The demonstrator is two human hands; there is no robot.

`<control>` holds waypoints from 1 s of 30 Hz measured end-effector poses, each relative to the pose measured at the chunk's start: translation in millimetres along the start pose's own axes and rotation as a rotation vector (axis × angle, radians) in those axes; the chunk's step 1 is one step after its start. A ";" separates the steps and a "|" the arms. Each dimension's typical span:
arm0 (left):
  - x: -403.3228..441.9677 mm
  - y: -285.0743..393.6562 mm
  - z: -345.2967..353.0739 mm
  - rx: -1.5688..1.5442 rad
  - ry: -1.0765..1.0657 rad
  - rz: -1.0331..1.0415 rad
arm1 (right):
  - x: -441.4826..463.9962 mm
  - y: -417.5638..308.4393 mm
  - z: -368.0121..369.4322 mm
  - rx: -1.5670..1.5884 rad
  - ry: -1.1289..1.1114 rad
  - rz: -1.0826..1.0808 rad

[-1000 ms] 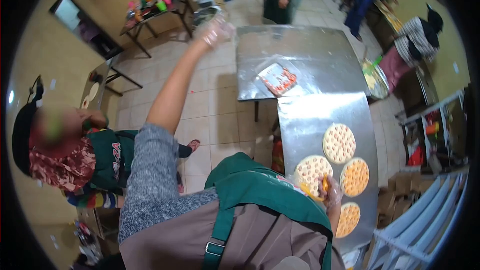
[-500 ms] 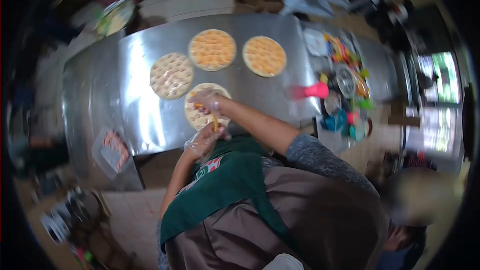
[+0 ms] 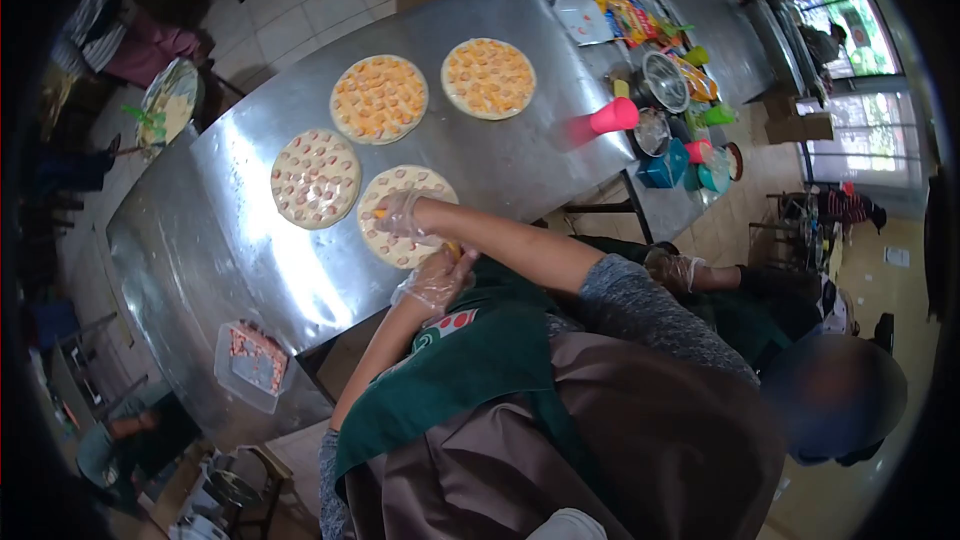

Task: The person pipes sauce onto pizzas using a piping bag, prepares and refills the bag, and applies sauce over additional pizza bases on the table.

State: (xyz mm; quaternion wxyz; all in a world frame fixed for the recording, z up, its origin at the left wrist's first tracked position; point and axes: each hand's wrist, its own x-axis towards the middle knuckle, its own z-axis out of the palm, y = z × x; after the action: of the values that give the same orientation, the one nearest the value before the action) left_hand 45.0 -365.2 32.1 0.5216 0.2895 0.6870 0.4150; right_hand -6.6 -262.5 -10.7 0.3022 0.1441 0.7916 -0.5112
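Note:
A round dough with pinkish pieces (image 3: 408, 180) lies on the steel table (image 3: 480, 165). Over its surface is my right hand (image 3: 405, 215), in a clear plastic glove, fingers closed on a small orange piece (image 3: 380, 212). My left hand (image 3: 437, 282), also gloved, is closed at the dough's near edge around an orange strip (image 3: 453, 249), mostly hidden by the fingers. Beside it lies another dough with pinkish pieces (image 3: 316, 179). Two doughs bear orange pieces, one at the upper left (image 3: 379, 100) and one farther right (image 3: 488, 79).
A clear tub of pinkish pieces (image 3: 257, 360) stands at the table's lower left. Pink cup (image 3: 614, 115), metal bowl (image 3: 665, 80) and packets (image 3: 630, 20) are at the right. A co-worker's gloved hand (image 3: 682, 270) is right of my arm; other people stand at the left.
The view has swung round to the table. My left hand, earlier stretched out away from the doughs, has come beside my right hand at the dough and now grips the orange strip.

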 end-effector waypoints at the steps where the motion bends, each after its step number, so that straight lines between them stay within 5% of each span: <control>1: 0.7 1.4 -0.2 0.008 0.008 -0.012 | 8.9 1.3 -1.3 -0.186 -0.028 -0.024; 3: -0.7 3.7 -4.0 0.005 0.012 -0.032 | 3.7 -8.7 -6.8 -0.420 -0.036 -0.055; 6: -6.4 -8.0 -9.0 0.018 0.085 0.020 | 20.4 -8.6 4.3 -0.327 -0.024 -0.011; 9: -24.7 8.8 -19.3 -0.061 0.054 -0.077 | 56.1 14.5 41.3 -0.312 0.158 -0.186; 14: -37.4 -27.7 -18.7 0.055 0.075 -0.053 | 42.2 18.9 62.4 0.301 -0.157 -0.072; 15: -37.3 -43.2 -11.7 0.078 0.135 0.032 | 21.1 -21.1 37.8 -0.095 -0.192 0.037; 16: -34.3 -58.1 -4.7 0.208 0.189 0.050 | 19.6 -14.1 42.1 -0.243 0.006 0.081; 18: -51.6 -29.8 -21.5 0.190 0.071 -0.152 | 26.7 18.5 44.6 -0.129 0.077 -0.027; 20: -61.4 -36.1 -14.8 0.180 0.204 -0.042 | 12.5 -22.9 36.6 -0.277 -0.112 0.166; 23: -65.8 -40.5 -18.1 0.140 0.185 -0.026 | 31.0 27.0 46.5 -0.746 0.074 -0.153; 26: -65.2 -32.6 -24.6 0.129 0.170 -0.055 | 22.8 -21.4 48.3 -0.860 -0.055 0.146; 30: -68.7 -38.4 -30.6 0.140 0.175 -0.063 | 48.8 -1.8 47.4 -0.974 -0.023 0.100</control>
State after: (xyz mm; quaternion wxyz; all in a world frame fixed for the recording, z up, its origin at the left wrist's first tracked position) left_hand 36.9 -449.2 34.8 0.4509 0.2659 0.7660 0.3732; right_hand -29.8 -309.7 -53.9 0.3673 0.0182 0.9274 -0.0679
